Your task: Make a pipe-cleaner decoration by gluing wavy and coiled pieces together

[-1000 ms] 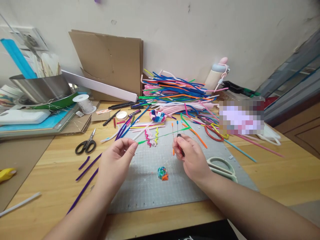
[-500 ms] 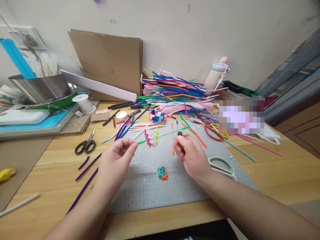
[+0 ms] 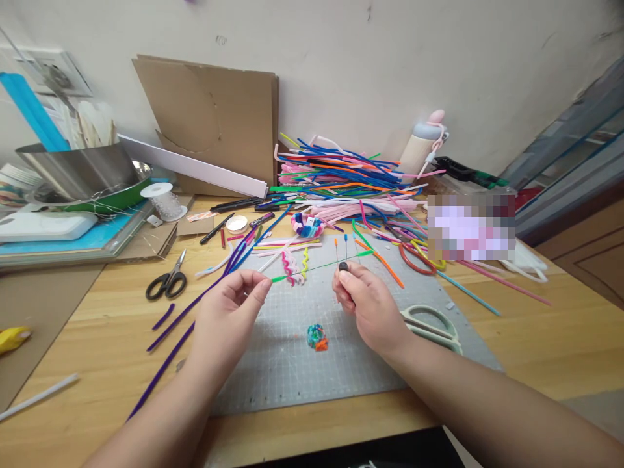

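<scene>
My left hand (image 3: 229, 305) pinches one fuzzy end of a green pipe cleaner (image 3: 279, 279). Its long middle is stripped thin, and the far end is fuzzy again past my right hand. Closed in my right hand (image 3: 373, 305) is a small dark tool (image 3: 343, 266) with a round black end; the rest of it is hidden by my fingers. The black end is up against the thin stretch. Below both hands, a teal coiled piece with an orange part (image 3: 316, 338) lies on the grey cutting mat (image 3: 287, 377). Wavy pink and yellow pieces (image 3: 294, 268) lie behind the pipe cleaner.
A heap of coloured pipe cleaners (image 3: 346, 182) is at the back. Black scissors (image 3: 166, 283) lie left, pale green scissors (image 3: 433, 325) beside my right forearm. Purple pipe cleaners (image 3: 168, 364) run by my left forearm. A clear wire spool (image 3: 163, 201) stands back left.
My right hand has shifted slightly left along the green pipe cleaner, and the tool's black end now faces more toward me. My left hand has moved a little right, still pinching.
</scene>
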{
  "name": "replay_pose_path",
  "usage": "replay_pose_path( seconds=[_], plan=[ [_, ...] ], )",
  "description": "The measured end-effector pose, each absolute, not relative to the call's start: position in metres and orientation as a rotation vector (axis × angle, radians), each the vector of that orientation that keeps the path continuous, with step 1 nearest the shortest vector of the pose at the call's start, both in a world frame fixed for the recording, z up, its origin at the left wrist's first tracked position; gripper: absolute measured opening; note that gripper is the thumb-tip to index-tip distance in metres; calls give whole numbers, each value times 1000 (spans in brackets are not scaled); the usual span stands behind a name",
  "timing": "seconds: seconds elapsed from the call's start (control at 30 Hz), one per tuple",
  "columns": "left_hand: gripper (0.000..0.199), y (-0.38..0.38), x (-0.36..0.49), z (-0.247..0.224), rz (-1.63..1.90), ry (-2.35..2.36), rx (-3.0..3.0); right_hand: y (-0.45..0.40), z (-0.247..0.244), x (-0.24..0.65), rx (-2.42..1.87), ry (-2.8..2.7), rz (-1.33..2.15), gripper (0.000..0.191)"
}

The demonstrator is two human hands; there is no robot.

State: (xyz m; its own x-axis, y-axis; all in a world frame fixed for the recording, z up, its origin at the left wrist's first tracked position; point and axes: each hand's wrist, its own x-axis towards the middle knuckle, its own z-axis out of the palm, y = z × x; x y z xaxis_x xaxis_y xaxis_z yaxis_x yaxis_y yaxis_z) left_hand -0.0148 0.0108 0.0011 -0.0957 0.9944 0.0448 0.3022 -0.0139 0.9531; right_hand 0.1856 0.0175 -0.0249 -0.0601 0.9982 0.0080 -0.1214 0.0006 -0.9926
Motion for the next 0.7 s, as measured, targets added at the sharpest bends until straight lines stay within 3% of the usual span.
replay_pose_path(
  seconds=[0.7],
  plan=[
    [26, 10, -13, -3, 1076, 1511, 1445, 14, -27, 179, -1136, -1315, 1290, 26]
  ],
)
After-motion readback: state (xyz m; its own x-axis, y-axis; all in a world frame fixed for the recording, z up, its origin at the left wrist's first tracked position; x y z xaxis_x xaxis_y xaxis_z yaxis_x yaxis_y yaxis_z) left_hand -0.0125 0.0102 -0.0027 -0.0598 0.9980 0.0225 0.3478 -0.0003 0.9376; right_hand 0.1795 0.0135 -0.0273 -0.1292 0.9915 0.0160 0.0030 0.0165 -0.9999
